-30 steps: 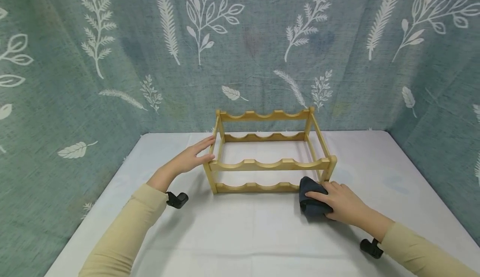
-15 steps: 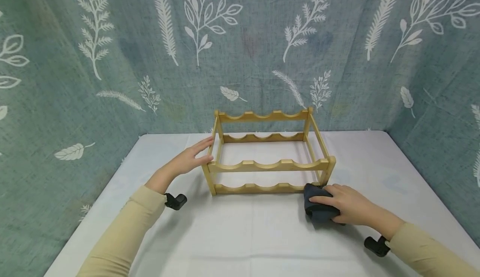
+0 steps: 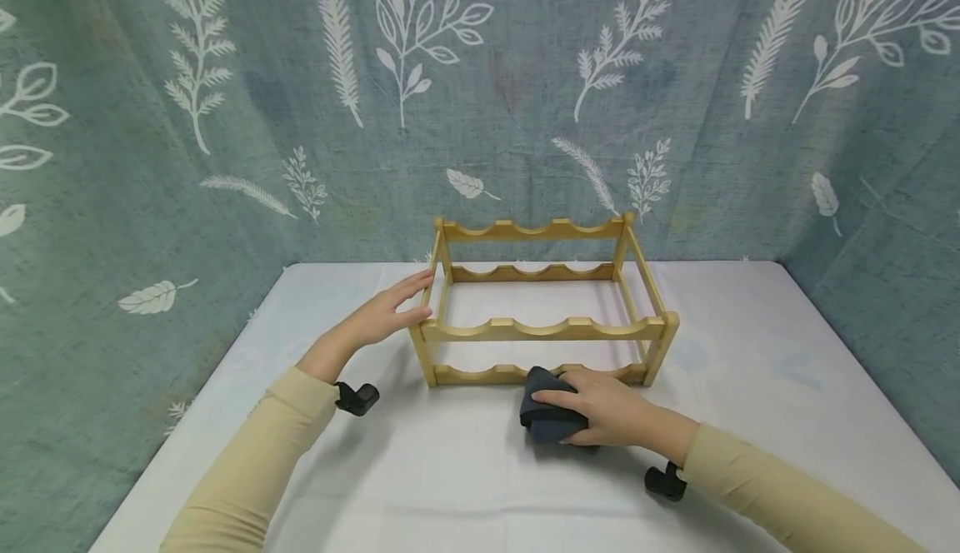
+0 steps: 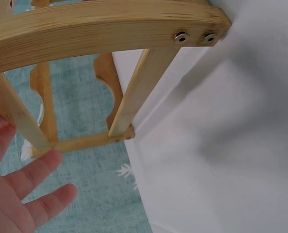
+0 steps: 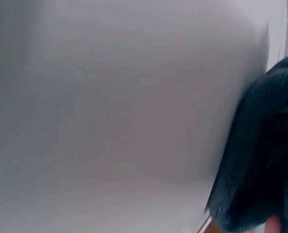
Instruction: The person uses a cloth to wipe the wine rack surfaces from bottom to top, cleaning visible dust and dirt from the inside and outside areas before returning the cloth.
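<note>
A two-tier wooden bottle rack with scalloped rails stands on the white table. My left hand rests against the rack's left side with its fingers spread. In the left wrist view, the fingers of the left hand lie close to a side slat of the rack. My right hand grips a folded dark blue cloth at the middle of the rack's lower front rail. The right wrist view shows the thick, fuzzy cloth at its right edge; most of that hand is outside this view.
The table is covered with a white cloth. Behind and beside it hangs a blue-green curtain with white leaf prints. A black wrist camera sits on the left wrist, another black camera on the right.
My right hand, with the cloth, edges right from the rack's front right corner, then sweeps left to the middle of the lower front rail. My left hand stays at the rack's side.
</note>
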Tool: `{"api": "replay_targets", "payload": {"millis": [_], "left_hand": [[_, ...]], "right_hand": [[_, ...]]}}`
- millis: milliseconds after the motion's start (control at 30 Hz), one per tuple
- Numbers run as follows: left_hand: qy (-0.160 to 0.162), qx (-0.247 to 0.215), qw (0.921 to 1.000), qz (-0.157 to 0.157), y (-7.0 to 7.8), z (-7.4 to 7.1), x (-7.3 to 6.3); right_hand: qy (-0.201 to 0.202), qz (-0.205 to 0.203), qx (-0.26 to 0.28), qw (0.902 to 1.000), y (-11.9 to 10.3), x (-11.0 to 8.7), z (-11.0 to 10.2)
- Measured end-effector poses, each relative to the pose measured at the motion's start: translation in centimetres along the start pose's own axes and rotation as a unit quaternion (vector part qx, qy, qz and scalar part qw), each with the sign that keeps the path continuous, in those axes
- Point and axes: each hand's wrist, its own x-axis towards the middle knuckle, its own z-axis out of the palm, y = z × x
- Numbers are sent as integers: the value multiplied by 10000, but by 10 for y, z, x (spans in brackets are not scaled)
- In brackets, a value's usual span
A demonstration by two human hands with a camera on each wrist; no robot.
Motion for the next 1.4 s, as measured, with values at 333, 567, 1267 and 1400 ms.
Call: {"api": "replay_targets", "payload": {"millis": [333, 567, 1267, 1400], "left_hand": [[-70, -87, 9999, -42, -1, 0, -1], [-62, 23, 9999, -84, -1, -1, 0], [-97, -65, 9998, -148, -1, -1, -2], [-131, -89, 9997, -162, 0, -1, -1]], "right_hand": [[-367, -197, 1400, 9893, -38, 71, 5], [-489, -1, 1193, 9917, -51, 106, 13], [-737, 1429, 1433, 9765, 0, 20, -2], [-665, 1588, 1357, 9757, 12, -6, -9]]}}
